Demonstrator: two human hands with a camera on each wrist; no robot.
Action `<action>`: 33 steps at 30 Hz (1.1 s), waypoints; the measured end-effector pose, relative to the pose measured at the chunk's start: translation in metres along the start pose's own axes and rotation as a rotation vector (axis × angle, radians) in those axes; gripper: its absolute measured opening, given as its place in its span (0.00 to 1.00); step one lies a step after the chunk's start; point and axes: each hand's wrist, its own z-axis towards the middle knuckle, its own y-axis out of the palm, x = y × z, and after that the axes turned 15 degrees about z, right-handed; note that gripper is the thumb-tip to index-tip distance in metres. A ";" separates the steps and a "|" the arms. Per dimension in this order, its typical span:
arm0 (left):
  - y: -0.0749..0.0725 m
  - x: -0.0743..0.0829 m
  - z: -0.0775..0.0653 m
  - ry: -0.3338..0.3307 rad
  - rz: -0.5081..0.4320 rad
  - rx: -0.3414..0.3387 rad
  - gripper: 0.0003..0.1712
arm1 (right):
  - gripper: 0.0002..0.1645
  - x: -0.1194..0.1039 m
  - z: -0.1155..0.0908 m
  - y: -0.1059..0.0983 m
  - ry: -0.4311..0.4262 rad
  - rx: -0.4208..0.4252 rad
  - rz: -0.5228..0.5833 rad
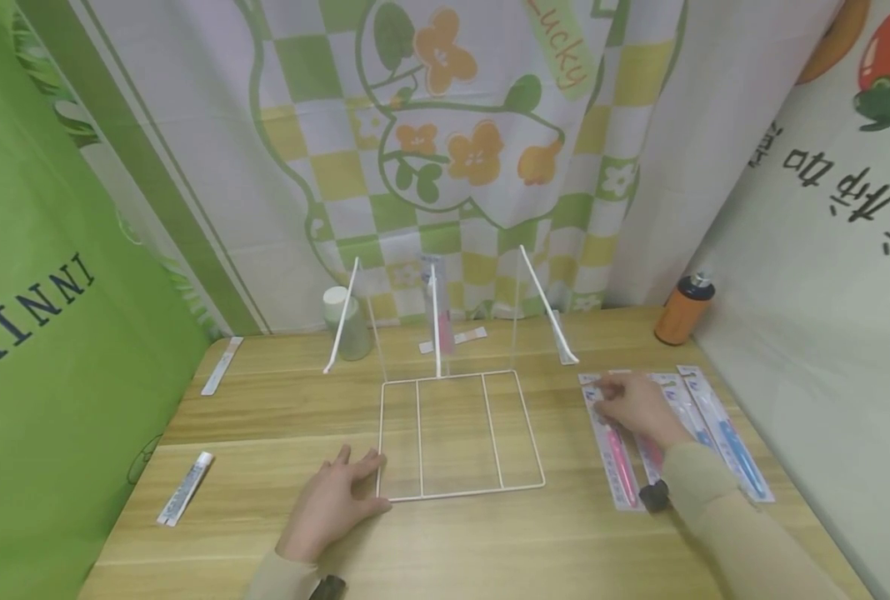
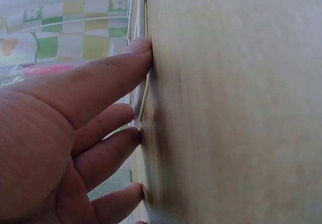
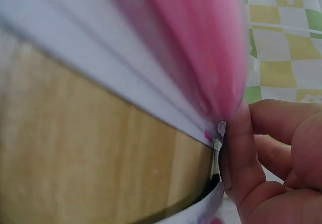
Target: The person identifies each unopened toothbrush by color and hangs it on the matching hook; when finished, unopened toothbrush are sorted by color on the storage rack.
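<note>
With its fingers spread, my left hand (image 1: 332, 504) touches the near left corner of a white wire rack (image 1: 460, 494); its thumb and fingertips meet the wire in the left wrist view. My right hand (image 1: 640, 408) is over a row of packaged toothbrushes at the table's right. In the right wrist view, it pinches the end of a packaged pink toothbrush (image 3: 216, 58), tilted above the wood. Beside the hand lies another packaged pink toothbrush (image 1: 621, 467); to its right are packaged blue toothbrushes (image 1: 741, 454). A packaged toothbrush (image 1: 443, 321) hangs at the rack's middle prong.
Behind the rack stands a pale green bottle (image 1: 347, 321) with a white cap. An orange bottle (image 1: 683, 312) is at the back right. Two slim packets lie left, a toothpaste-like tube (image 1: 185, 490) and a flat strip (image 1: 222, 367). Curtains border the table.
</note>
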 end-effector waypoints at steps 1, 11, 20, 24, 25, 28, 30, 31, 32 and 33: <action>0.000 0.000 0.000 -0.001 0.000 0.000 0.40 | 0.32 0.001 0.000 0.000 0.001 -0.002 -0.004; 0.000 -0.001 -0.001 -0.029 -0.005 -0.006 0.41 | 0.28 0.003 -0.001 0.000 -0.034 0.010 0.007; -0.001 0.001 -0.001 -0.020 -0.008 0.003 0.40 | 0.25 0.002 -0.002 0.002 -0.077 0.047 -0.034; -0.001 0.001 0.000 -0.021 -0.011 0.003 0.40 | 0.25 -0.001 -0.003 0.002 -0.098 0.060 -0.031; -0.001 0.001 0.000 -0.021 -0.012 0.003 0.40 | 0.25 -0.003 -0.003 0.002 -0.099 0.065 -0.024; 0.000 0.001 0.000 -0.017 -0.013 0.005 0.40 | 0.25 -0.006 -0.005 0.002 -0.110 0.082 -0.008; 0.000 0.000 0.000 -0.014 -0.013 0.007 0.40 | 0.25 -0.009 -0.006 0.001 -0.109 0.091 0.003; 0.000 0.000 0.000 -0.013 -0.012 0.007 0.40 | 0.25 -0.010 -0.006 0.001 -0.108 0.095 0.007; 0.001 0.000 0.000 -0.012 -0.012 0.008 0.39 | 0.25 -0.010 -0.007 0.001 -0.108 0.097 0.009; 0.001 0.000 0.000 -0.010 -0.012 0.008 0.40 | 0.25 -0.011 -0.007 0.000 -0.107 0.099 0.012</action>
